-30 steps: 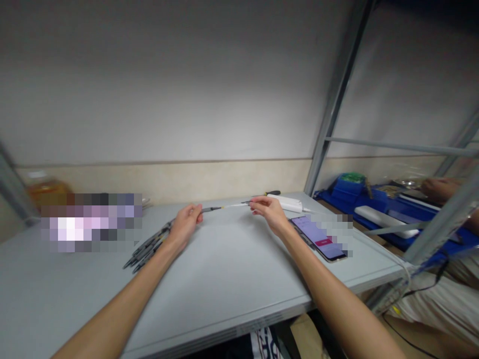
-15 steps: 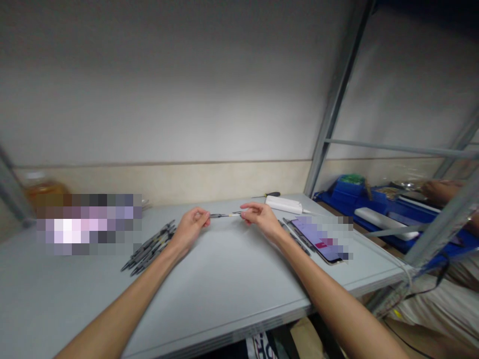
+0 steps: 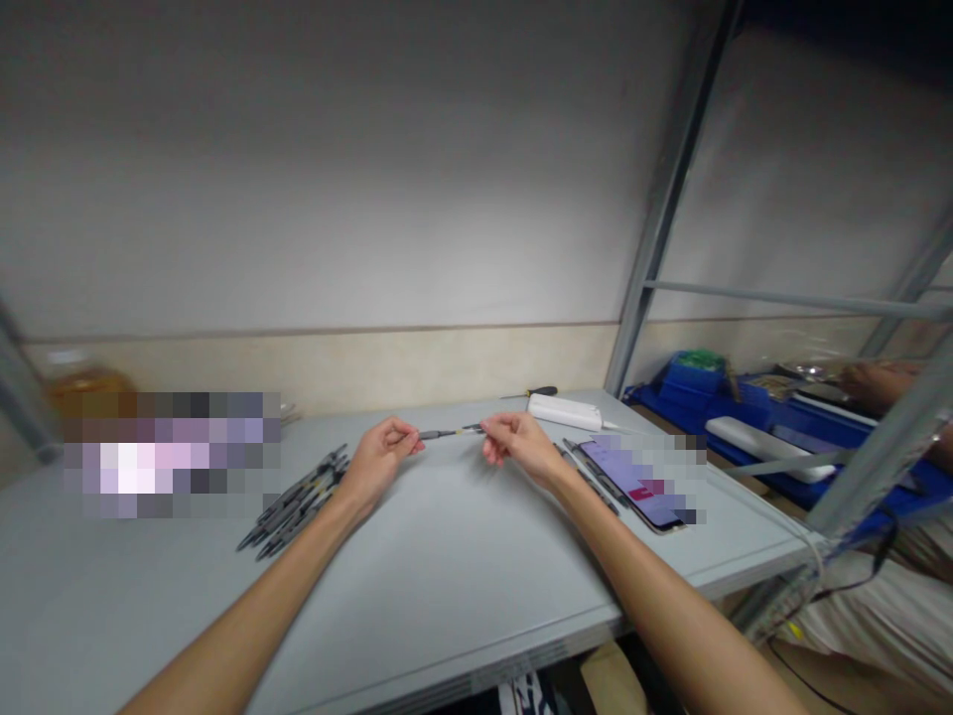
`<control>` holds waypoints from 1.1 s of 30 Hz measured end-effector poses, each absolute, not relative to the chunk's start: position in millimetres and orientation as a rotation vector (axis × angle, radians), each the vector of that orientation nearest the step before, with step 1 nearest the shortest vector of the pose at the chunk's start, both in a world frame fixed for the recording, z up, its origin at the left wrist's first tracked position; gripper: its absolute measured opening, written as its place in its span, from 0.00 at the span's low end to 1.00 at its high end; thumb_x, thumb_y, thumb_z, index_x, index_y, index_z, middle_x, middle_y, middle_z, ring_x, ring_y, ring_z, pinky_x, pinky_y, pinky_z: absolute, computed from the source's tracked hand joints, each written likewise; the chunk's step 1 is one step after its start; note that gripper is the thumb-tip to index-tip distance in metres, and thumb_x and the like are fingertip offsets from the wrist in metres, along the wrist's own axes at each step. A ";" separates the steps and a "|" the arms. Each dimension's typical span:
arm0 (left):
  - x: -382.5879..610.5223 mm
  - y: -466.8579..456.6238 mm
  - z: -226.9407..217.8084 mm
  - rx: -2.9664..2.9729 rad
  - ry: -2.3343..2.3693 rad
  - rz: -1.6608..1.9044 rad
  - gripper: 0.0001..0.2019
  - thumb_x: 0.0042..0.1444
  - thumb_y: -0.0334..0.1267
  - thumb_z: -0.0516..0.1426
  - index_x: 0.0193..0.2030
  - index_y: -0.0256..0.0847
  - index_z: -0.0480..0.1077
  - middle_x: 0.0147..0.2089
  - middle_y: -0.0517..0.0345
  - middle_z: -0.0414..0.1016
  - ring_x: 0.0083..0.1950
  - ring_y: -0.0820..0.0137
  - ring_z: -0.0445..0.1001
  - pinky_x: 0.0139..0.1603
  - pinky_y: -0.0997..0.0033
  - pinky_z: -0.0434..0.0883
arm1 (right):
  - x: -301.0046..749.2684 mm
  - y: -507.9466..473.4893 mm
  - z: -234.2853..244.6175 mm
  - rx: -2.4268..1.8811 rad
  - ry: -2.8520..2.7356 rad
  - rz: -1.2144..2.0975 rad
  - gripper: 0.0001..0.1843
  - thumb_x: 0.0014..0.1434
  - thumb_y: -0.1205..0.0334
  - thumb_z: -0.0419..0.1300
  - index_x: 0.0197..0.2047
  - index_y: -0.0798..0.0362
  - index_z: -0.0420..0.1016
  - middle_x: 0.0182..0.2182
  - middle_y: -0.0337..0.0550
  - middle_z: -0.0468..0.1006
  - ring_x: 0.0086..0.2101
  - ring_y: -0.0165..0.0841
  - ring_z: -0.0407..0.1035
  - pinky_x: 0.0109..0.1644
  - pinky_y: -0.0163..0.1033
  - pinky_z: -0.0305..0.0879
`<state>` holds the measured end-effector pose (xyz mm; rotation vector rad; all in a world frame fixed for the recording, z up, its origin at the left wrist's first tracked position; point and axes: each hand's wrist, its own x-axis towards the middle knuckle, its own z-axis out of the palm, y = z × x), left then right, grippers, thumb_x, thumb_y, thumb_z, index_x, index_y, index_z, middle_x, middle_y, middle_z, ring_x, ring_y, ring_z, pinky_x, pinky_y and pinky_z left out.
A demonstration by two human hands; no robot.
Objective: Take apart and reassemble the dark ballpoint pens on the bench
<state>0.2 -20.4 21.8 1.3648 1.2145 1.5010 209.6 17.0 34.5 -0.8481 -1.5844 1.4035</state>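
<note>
Between my two hands a slim grey pen [image 3: 441, 434] is held level above the table. My left hand [image 3: 385, 449] pinches its left end with thumb and fingertips. At the other end, the fingers of my right hand [image 3: 515, 437] are closed on the pen's dark tip; the exact grip there is blurred. Beside my left forearm lies a bundle of several similar grey pens [image 3: 294, 501], partly hidden by the wrist. To the right of my right hand, a few more pens [image 3: 596, 477] lie alongside a phone [image 3: 632, 482] with a lit screen.
A white power strip [image 3: 564, 411] and a screwdriver [image 3: 530, 392] lie at the back of the grey table [image 3: 447, 576]. A bottle of amber liquid [image 3: 85, 377] stands at the far left. Beyond the metal post [image 3: 674, 199], another person's hand [image 3: 885, 382] is over a blue surface.
My right hand's raised fingers have closed in on the pen's right end. My left hand keeps its pinch, and the view has shifted slightly.
</note>
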 end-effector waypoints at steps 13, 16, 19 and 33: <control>-1.5 -19.8 20.1 1.390 1.229 1.494 0.20 0.38 0.53 0.62 0.28 0.38 0.65 0.23 0.60 0.72 0.30 0.70 0.71 0.36 0.70 0.65 | 212.1 19.9 33.4 -0.971 -1.755 1.197 0.23 0.52 0.45 0.54 0.21 0.58 0.69 0.10 0.34 0.65 0.12 0.22 0.56 0.16 0.29 0.53; -0.4 -20.0 20.2 1.409 1.239 1.488 0.19 0.39 0.52 0.62 0.28 0.38 0.65 0.24 0.60 0.72 0.30 0.70 0.71 0.36 0.70 0.64 | 212.2 21.0 32.9 -1.034 -1.764 1.190 0.27 0.55 0.42 0.49 0.21 0.58 0.68 0.10 0.35 0.64 0.11 0.22 0.55 0.15 0.29 0.51; -0.7 -18.5 19.0 1.410 1.256 1.498 0.19 0.39 0.53 0.61 0.27 0.39 0.65 0.24 0.59 0.72 0.29 0.70 0.71 0.36 0.70 0.65 | 213.3 19.9 36.2 -0.920 -1.716 1.199 0.20 0.48 0.46 0.59 0.33 0.57 0.71 0.18 0.37 0.71 0.16 0.24 0.62 0.17 0.28 0.55; 0.9 -22.9 25.1 1.416 1.262 1.505 0.20 0.36 0.55 0.61 0.26 0.39 0.65 0.22 0.59 0.71 0.27 0.71 0.69 0.35 0.70 0.64 | 214.0 20.0 34.1 -0.869 -1.814 1.133 0.17 0.46 0.50 0.61 0.34 0.56 0.71 0.19 0.35 0.70 0.17 0.24 0.61 0.18 0.29 0.55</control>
